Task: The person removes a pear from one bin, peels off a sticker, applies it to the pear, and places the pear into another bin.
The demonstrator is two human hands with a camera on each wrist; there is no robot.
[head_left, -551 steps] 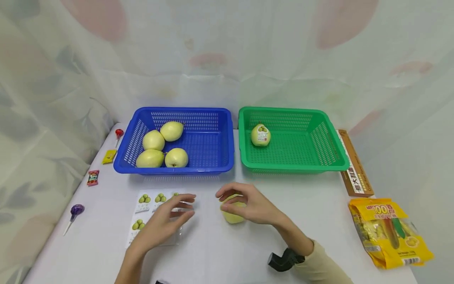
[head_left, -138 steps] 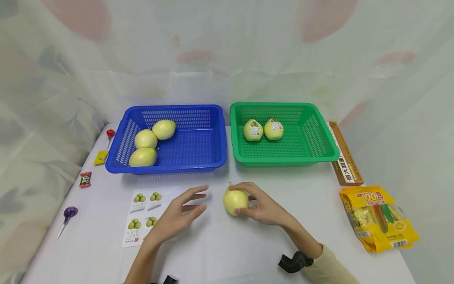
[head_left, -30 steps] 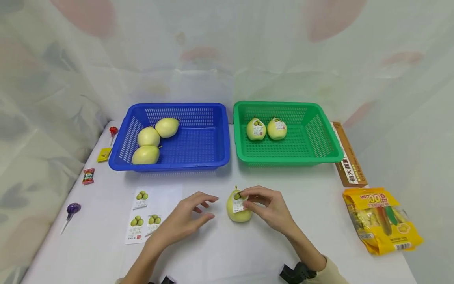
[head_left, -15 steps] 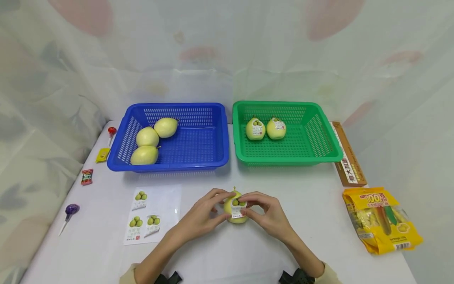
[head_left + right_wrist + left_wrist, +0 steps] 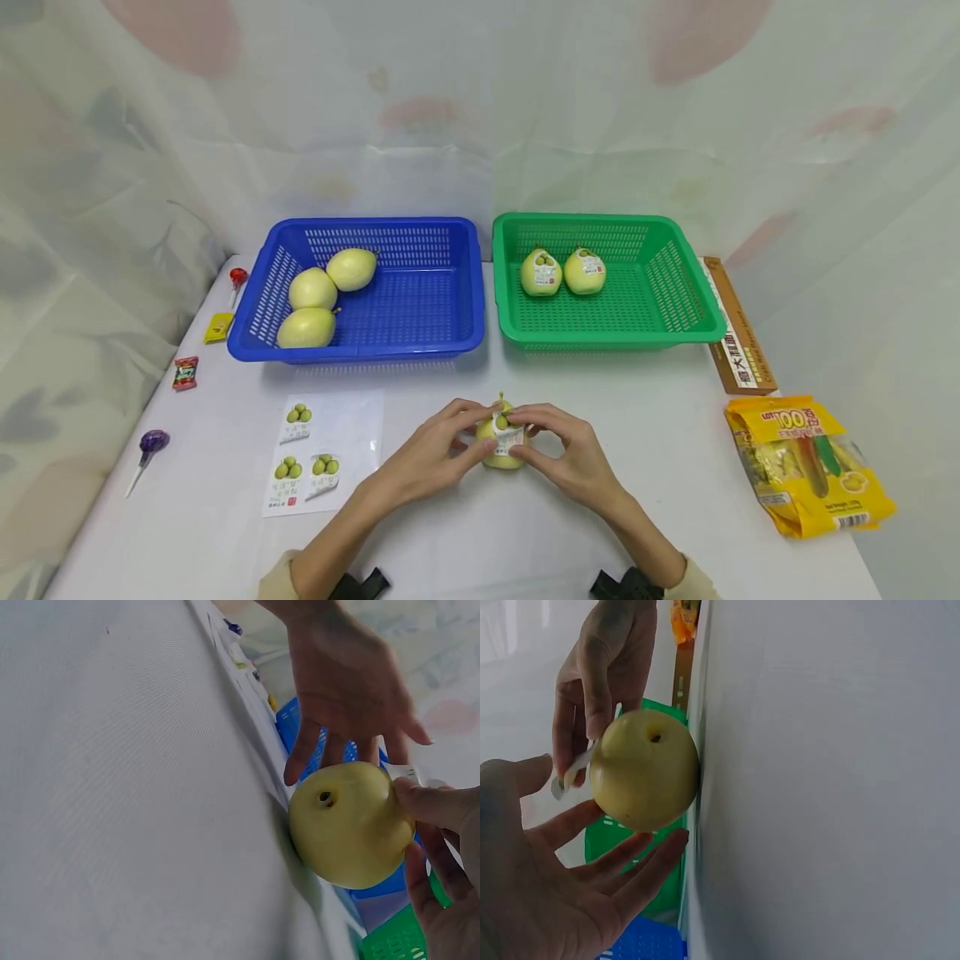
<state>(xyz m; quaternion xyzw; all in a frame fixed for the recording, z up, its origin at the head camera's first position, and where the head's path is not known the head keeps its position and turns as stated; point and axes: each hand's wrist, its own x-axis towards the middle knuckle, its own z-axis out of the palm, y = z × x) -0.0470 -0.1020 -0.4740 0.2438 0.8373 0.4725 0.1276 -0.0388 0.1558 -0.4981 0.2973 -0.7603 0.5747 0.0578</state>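
A yellow-green pear [image 5: 504, 461] sits in front of the two baskets, its stem pointing away. A white pear-printed label [image 5: 510, 439] lies over its upper side, one edge curling up in the left wrist view. My right hand [image 5: 573, 454] pinches the label's right edge between thumb and fingers. From the other side my left hand [image 5: 427, 454] touches the pear, its fingers long and spread, its thumb held off the fruit in the left wrist view. A label sheet [image 5: 352, 442] with three labels lies left of my hands.
A blue basket [image 5: 420, 354] holds three plain pears; a green basket [image 5: 611, 337] holds two labelled ones. A brown box [image 5: 742, 342] and yellow snack bag [image 5: 810, 471] lie right. Candies, including a purple lollipop [image 5: 153, 442], lie along the left edge.
My left hand has moved right to the pear, and the label has shifted from mostly in my right fingers onto the pear. Over the longer span, a second labelled pear came into the green basket.
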